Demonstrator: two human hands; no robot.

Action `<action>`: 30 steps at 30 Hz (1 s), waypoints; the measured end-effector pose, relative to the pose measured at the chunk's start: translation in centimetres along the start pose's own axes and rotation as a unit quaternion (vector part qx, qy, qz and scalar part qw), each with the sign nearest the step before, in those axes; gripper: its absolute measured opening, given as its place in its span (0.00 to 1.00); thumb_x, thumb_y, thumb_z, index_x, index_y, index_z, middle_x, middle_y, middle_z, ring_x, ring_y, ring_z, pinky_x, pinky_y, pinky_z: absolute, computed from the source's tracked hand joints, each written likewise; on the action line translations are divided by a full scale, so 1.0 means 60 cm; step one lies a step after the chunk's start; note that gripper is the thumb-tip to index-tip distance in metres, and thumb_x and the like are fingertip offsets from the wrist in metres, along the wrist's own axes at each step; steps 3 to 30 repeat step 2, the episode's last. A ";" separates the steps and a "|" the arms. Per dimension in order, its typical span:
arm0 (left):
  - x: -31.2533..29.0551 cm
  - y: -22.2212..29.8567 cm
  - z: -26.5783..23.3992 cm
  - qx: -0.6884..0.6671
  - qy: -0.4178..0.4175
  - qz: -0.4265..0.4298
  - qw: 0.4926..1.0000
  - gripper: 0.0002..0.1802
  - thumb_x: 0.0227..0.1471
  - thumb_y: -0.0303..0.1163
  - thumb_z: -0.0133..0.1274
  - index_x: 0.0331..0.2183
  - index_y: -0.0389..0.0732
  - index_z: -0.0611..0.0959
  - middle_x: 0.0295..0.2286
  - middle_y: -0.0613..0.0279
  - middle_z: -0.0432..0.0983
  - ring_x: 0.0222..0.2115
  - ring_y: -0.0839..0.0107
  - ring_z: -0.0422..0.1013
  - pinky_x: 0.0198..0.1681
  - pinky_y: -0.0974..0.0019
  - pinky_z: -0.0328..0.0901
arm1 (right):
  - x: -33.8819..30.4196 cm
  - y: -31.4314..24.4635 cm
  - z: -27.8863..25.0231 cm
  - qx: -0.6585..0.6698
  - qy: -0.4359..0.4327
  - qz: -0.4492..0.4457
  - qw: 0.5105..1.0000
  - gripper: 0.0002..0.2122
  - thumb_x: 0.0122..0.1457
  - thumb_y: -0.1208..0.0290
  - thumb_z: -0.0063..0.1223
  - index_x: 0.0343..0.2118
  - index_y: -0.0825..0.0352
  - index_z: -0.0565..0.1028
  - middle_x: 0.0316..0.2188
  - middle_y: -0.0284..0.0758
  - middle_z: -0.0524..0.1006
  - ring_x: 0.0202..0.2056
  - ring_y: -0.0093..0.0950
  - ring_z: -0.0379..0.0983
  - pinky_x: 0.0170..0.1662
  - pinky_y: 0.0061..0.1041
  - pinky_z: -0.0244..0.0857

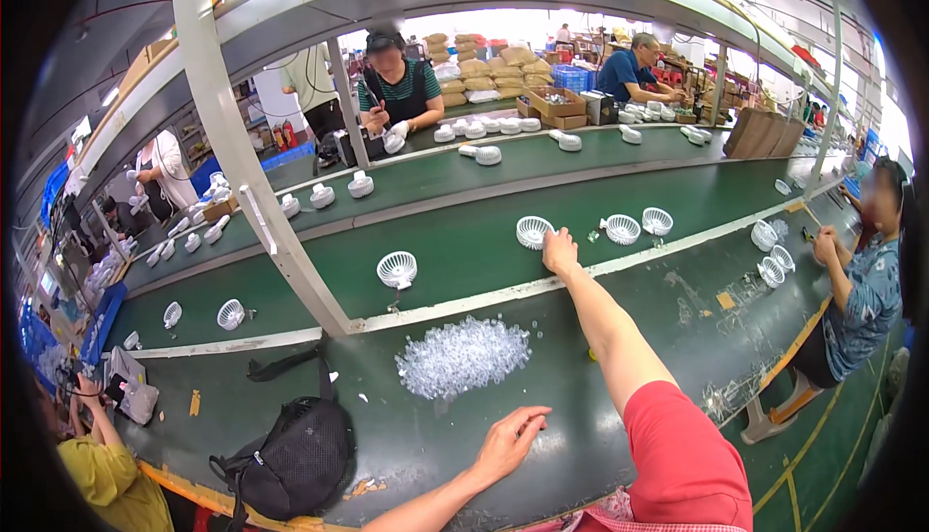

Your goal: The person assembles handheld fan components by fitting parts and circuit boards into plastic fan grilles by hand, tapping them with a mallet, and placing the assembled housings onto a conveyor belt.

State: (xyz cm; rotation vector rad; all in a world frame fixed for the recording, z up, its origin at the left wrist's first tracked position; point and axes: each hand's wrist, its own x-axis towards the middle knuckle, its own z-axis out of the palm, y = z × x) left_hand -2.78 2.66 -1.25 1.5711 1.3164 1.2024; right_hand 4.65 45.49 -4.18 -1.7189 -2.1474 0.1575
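My right arm stretches across the bench to the green belt. The fingers of my right hand (559, 252) are closed at the near right rim of a round white slatted fan housing (534, 232); the fingertips are partly hidden. My left hand (511, 441) hovers low over the dark green bench (590, 445), fingers loosely extended, with nothing visible in it. Beyond it lies a heap of small clear plastic pieces (464, 356). Right of my right hand, two more housings, a white fan housing (621, 229) and its neighbour (657, 221), rest on the belt.
A black bag (295, 455) lies on the bench at left. Another fan housing (397, 269) sits on the belt beside a white metal post (261, 174). A pale rail (464, 298) divides bench from belt. Co-workers sit at right (861, 271), lower left and across the line.
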 end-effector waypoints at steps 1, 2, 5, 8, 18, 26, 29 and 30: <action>0.002 -0.003 0.000 -0.006 -0.005 -0.008 1.000 0.13 0.60 0.29 0.50 0.46 0.39 0.80 0.33 0.59 0.79 0.32 0.74 0.74 0.36 0.70 0.68 | 0.010 0.004 0.001 0.008 0.016 0.003 1.000 0.19 0.51 0.67 0.57 0.48 0.61 0.72 0.55 0.46 0.61 0.54 0.46 0.65 0.54 0.49 0.61; 0.001 -0.006 -0.002 -0.011 -0.009 -0.021 1.000 0.14 0.60 0.30 0.50 0.47 0.39 0.79 0.33 0.59 0.78 0.31 0.73 0.74 0.35 0.69 0.68 | 0.012 0.004 0.005 0.016 0.028 0.006 0.999 0.21 0.51 0.66 0.59 0.48 0.62 0.72 0.55 0.46 0.61 0.54 0.45 0.64 0.54 0.49 0.62; 0.001 -0.006 -0.002 -0.011 -0.009 -0.021 1.000 0.14 0.60 0.30 0.50 0.47 0.39 0.79 0.33 0.59 0.78 0.31 0.73 0.74 0.35 0.69 0.68 | 0.012 0.004 0.005 0.016 0.028 0.006 0.999 0.21 0.51 0.66 0.59 0.48 0.62 0.72 0.55 0.46 0.61 0.54 0.45 0.64 0.54 0.49 0.62; 0.001 -0.006 -0.002 -0.011 -0.009 -0.021 1.000 0.14 0.60 0.30 0.50 0.47 0.39 0.79 0.33 0.59 0.78 0.31 0.73 0.74 0.35 0.69 0.68 | 0.012 0.004 0.005 0.016 0.028 0.006 0.999 0.21 0.51 0.66 0.59 0.48 0.62 0.72 0.55 0.46 0.61 0.54 0.45 0.64 0.54 0.49 0.62; 0.001 -0.006 -0.002 -0.011 -0.009 -0.021 1.000 0.14 0.60 0.30 0.50 0.47 0.39 0.79 0.33 0.59 0.78 0.31 0.73 0.74 0.35 0.69 0.68 | 0.012 0.004 0.005 0.016 0.028 0.006 0.999 0.21 0.51 0.66 0.59 0.48 0.62 0.72 0.55 0.46 0.61 0.54 0.45 0.64 0.54 0.49 0.62; 0.001 -0.006 -0.002 -0.011 -0.009 -0.021 1.000 0.14 0.60 0.30 0.50 0.47 0.39 0.79 0.33 0.59 0.78 0.31 0.73 0.74 0.35 0.69 0.68 | 0.012 0.004 0.005 0.016 0.028 0.006 0.999 0.21 0.51 0.66 0.59 0.48 0.62 0.72 0.55 0.46 0.61 0.54 0.45 0.64 0.54 0.49 0.62; 0.001 -0.006 -0.002 -0.011 -0.009 -0.021 1.000 0.14 0.60 0.30 0.50 0.47 0.39 0.79 0.33 0.59 0.78 0.31 0.73 0.74 0.35 0.69 0.68 | 0.012 0.004 0.005 0.016 0.028 0.006 0.999 0.21 0.51 0.66 0.59 0.48 0.62 0.72 0.55 0.46 0.61 0.54 0.45 0.64 0.54 0.49 0.62; 0.001 -0.006 -0.002 -0.011 -0.009 -0.021 1.000 0.14 0.60 0.30 0.50 0.47 0.39 0.79 0.33 0.59 0.78 0.31 0.73 0.74 0.35 0.69 0.68 | 0.012 0.004 0.005 0.016 0.028 0.006 0.999 0.21 0.51 0.66 0.59 0.48 0.62 0.72 0.55 0.46 0.61 0.54 0.45 0.64 0.54 0.49 0.62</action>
